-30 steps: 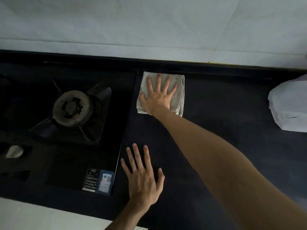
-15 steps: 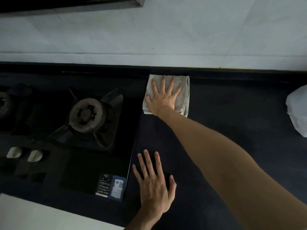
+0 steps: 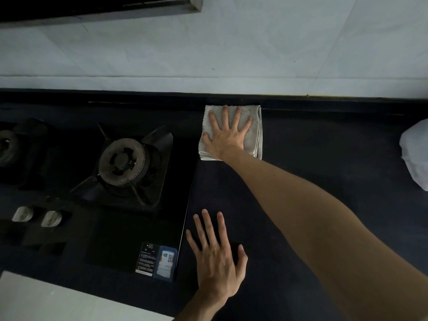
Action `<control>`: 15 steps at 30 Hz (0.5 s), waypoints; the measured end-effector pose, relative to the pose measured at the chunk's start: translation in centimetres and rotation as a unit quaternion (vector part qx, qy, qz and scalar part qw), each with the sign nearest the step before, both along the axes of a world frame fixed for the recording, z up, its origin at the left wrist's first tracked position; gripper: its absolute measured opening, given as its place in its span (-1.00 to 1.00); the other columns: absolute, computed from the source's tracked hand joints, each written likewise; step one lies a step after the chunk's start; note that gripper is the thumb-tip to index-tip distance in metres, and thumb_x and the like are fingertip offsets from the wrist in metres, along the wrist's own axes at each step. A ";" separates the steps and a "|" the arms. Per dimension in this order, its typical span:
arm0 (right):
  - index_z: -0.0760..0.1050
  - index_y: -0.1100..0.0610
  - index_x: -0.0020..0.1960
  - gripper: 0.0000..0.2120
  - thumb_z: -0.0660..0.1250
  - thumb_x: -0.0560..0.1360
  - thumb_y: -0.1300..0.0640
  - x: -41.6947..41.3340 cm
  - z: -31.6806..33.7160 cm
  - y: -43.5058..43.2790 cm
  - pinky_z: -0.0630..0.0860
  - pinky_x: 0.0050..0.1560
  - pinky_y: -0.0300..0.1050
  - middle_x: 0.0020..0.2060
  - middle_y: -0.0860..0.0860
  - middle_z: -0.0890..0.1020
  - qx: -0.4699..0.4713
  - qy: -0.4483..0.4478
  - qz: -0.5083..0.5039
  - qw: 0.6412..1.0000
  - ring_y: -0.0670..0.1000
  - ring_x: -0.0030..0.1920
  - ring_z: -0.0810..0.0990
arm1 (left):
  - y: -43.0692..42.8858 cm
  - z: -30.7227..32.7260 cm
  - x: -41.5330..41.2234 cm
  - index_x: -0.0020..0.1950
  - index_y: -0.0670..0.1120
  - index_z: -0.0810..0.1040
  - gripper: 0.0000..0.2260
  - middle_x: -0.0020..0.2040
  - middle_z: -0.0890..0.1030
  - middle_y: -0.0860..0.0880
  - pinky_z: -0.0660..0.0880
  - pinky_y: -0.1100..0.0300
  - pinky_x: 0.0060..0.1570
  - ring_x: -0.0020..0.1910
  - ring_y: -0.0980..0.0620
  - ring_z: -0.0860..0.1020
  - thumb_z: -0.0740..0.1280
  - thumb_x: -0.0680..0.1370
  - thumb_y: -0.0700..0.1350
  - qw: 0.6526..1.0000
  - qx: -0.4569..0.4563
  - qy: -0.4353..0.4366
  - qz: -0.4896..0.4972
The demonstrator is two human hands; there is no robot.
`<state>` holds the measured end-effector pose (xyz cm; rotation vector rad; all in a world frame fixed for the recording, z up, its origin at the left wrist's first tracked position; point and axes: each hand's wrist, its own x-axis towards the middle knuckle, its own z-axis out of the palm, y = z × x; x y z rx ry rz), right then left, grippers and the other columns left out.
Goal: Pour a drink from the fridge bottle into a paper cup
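Observation:
No bottle or paper cup is in view. My right hand lies flat with fingers spread on a folded grey cloth at the back of the dark countertop, close to the wall. My left hand rests flat with fingers apart on the bare countertop near the front edge, just right of the stove. Neither hand grips anything.
A black gas stove with a round burner and two knobs fills the left. A white bag-like object sits at the right edge. A range hood's edge shows at the top left, above the white tiled wall.
The view has shifted so the stove and both hands sit further right and lower in the frame. Both hands keep their flat poses; the right stays on the cloth.

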<state>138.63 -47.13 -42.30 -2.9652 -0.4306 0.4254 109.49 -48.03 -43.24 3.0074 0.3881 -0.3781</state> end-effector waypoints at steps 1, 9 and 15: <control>-0.27 -0.07 0.60 -0.32 -0.15 0.59 -0.29 0.1 0.3 -0.2 -0.29 0.38 0.54 0.59 0.12 -0.25 -0.002 0.010 0.007 1.000 0.36 0.52 -0.34 | 0.0 0.1 0.0 0.61 -0.19 0.14 -0.20 0.61 0.02 -0.31 0.11 -0.41 0.42 0.58 -0.36 0.04 0.15 0.49 0.23 1.000 -0.001 -0.002 -0.001; -0.06 -0.03 0.60 -0.44 -0.08 0.63 -0.13 -2.7 3.1 -5.6 -0.14 0.44 0.48 0.60 0.08 -0.04 -0.018 0.014 0.075 0.997 0.18 0.58 -0.10 | -0.1 0.4 -0.1 0.63 -0.15 0.08 -0.23 0.62 -0.03 -0.30 0.09 -0.40 0.46 0.59 -0.34 -0.02 0.08 0.52 0.25 1.000 -0.016 -0.008 0.005; 0.04 -0.01 0.56 -0.45 0.07 0.62 -0.10 -8.2 5.0 -9.5 -0.03 0.45 0.48 0.57 0.11 0.06 -0.035 0.031 0.054 0.997 0.20 0.56 0.00 | 0.0 1.4 -0.1 0.64 -0.13 -0.02 -0.23 0.62 -0.08 -0.31 -0.02 -0.39 0.48 0.60 -0.34 -0.09 -0.06 0.53 0.26 0.999 -0.040 0.005 0.018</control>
